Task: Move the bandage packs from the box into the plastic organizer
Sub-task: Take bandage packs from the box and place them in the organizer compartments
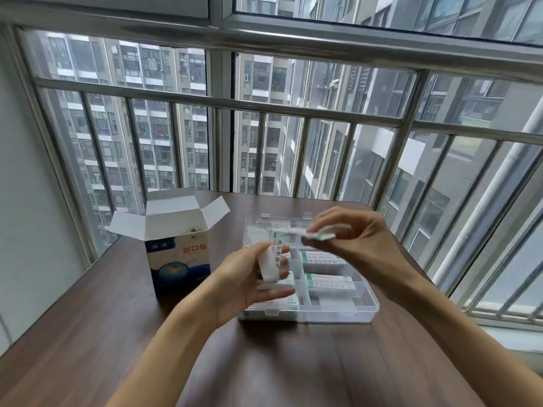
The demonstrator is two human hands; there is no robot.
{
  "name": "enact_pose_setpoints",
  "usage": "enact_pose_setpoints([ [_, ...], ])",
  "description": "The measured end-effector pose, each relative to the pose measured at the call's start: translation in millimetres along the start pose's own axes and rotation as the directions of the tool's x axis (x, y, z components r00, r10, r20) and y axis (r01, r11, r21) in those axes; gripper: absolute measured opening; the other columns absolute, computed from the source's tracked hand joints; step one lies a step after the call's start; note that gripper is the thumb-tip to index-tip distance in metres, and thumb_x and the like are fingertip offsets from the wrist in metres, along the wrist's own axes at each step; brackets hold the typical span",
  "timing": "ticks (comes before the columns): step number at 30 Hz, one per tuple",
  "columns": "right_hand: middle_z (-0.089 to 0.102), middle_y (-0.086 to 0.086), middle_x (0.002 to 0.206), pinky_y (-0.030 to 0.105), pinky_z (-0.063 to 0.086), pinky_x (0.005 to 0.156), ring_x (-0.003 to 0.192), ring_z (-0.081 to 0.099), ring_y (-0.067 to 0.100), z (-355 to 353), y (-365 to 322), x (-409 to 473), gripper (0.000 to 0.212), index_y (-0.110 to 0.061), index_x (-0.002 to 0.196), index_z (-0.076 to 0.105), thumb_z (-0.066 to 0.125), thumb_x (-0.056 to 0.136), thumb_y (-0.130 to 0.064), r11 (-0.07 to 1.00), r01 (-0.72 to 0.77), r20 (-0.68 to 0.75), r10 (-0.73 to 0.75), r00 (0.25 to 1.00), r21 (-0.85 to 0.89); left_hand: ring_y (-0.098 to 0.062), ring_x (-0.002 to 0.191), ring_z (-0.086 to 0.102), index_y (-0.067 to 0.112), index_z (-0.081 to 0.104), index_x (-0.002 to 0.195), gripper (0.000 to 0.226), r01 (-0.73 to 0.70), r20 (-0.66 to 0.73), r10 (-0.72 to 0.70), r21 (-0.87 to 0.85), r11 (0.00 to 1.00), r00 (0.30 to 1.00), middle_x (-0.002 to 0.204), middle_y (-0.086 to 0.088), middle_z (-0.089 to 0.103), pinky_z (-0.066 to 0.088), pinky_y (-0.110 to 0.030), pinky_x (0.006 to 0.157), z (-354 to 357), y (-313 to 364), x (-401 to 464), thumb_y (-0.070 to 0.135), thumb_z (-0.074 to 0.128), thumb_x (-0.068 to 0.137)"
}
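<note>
Hands work above the plastic organizer [364, 306]: left hand [249, 277] grips one upright bandage pack [271, 264]; right hand [352, 233] pinches another bandage pack [305, 234], long axis left-right. Box [176, 251] stands open, left of both.

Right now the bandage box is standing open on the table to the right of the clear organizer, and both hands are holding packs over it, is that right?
Not quite: the head view shows the open bandage box standing to the left of the clear organizer, not the right. The rest holds: the left hand and right hand hold bandage packs over the organizer.
</note>
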State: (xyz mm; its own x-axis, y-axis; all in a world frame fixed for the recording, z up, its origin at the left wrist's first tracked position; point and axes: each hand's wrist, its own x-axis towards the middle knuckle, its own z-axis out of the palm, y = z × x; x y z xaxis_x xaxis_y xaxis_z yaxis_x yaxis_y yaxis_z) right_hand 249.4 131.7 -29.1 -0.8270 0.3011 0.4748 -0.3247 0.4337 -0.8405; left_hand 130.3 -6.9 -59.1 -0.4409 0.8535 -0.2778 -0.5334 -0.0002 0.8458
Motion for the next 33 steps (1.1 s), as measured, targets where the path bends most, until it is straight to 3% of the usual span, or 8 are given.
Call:
enact_pose_setpoints([
  [4,0.069,0.006,0.089,0.038,0.058,0.074,0.085,0.068,0.024,-8.6,8.3,-5.2,0.013,-0.011,0.081,0.077,0.078,0.070,-0.005,0.986,0.032,0.128,-0.011,0.992,-0.164,-0.013,0.070,0.058,0.008,0.060,0.121,0.055,0.063,0.169,-0.065,0.019,0.998,0.983,0.091,-0.009,0.063,0.057,-0.029,0.057,-2.2,0.7,1.0,0.052,0.036,0.097],
  [9,0.067,0.002,0.096,0.024,0.055,0.073,0.092,0.065,0.019,-16.2,13.5,-10.9,0.022,-0.013,0.084,0.077,0.066,0.077,0.004,0.970,0.007,0.195,0.042,0.980,-0.243,-0.008,0.062,0.058,0.004,0.058,0.111,0.019,-0.092,0.067,0.084,0.126,0.988,0.994,0.073,-0.003,0.064,0.055,-0.024,0.053,5.3,-10.1,6.1,0.013,0.054,0.095],
  [12,0.067,-0.003,0.109,0.023,0.055,0.077,0.102,0.064,0.015,-20.2,14.6,-8.6,0.042,-0.022,0.099,0.073,0.049,0.089,0.012,0.962,-0.158,0.090,0.182,0.979,-0.225,-0.005,0.063,0.059,0.004,0.057,0.111,0.018,-0.185,-0.014,0.190,0.172,0.968,0.982,0.088,-0.010,0.067,0.056,-0.025,0.057,7.8,-16.4,9.5,0.013,0.049,0.098],
  [16,0.063,0.000,0.116,0.022,0.053,0.075,0.099,0.064,0.014,-2.0,16.3,-3.0,0.027,-0.026,0.123,0.053,0.045,0.098,-0.023,0.878,-0.473,0.015,0.473,0.881,0.077,-0.007,0.070,0.057,0.003,0.055,0.116,0.023,-0.300,-0.087,0.351,0.356,0.885,0.932,0.101,-0.015,0.063,0.055,-0.022,0.054,12.7,-20.4,13.7,0.015,0.043,0.101],
  [19,0.059,-0.003,0.116,0.024,0.052,0.083,0.104,0.059,0.010,18.3,24.2,-3.8,0.031,-0.027,0.122,0.053,0.059,0.092,-0.020,0.893,-0.406,-0.049,0.405,0.913,-0.192,0.000,0.063,0.056,0.012,0.057,0.107,0.017,-0.352,-0.066,0.409,0.397,0.848,0.910,0.090,-0.008,0.060,0.055,-0.021,0.054,15.9,-21.3,11.3,0.017,0.042,0.101],
  [23,0.064,-0.006,0.103,0.016,0.051,0.071,0.090,0.061,0.006,3.8,22.0,3.2,0.026,-0.023,0.111,0.060,0.053,0.092,-0.006,0.908,-0.355,-0.069,0.348,0.935,-0.223,-0.008,0.068,0.053,0.013,0.056,0.104,0.018,-0.336,-0.148,0.409,0.362,0.870,0.901,0.086,-0.004,0.053,0.054,-0.019,0.050,7.6,-15.1,12.1,0.021,0.041,0.101],
  [29,0.068,-0.010,0.093,0.010,0.041,0.062,0.069,0.057,-0.012,-38.8,44.4,-2.3,0.015,-0.034,0.097,0.069,0.064,0.088,-0.023,0.715,-0.348,0.044,0.467,0.883,-0.607,-0.009,0.064,0.053,0.015,0.061,0.101,0.017,-0.312,-0.236,0.342,0.155,0.937,0.910,0.086,-0.003,0.054,0.053,-0.021,0.046,-5.2,-3.8,11.1,0.017,0.044,0.100],
  [33,0.073,-0.008,0.091,0.011,0.045,0.070,0.081,0.064,-0.004,-33.9,54.0,-4.9,0.013,-0.032,0.092,0.074,0.066,0.085,-0.024,0.657,-0.294,0.051,0.453,0.890,-0.694,-0.010,0.063,0.053,0.013,0.063,0.101,0.020,-0.271,-0.221,0.288,0.102,0.957,0.932,0.082,-0.003,0.054,0.053,-0.022,0.045,-3.6,-3.5,10.5,0.020,0.044,0.101],
])
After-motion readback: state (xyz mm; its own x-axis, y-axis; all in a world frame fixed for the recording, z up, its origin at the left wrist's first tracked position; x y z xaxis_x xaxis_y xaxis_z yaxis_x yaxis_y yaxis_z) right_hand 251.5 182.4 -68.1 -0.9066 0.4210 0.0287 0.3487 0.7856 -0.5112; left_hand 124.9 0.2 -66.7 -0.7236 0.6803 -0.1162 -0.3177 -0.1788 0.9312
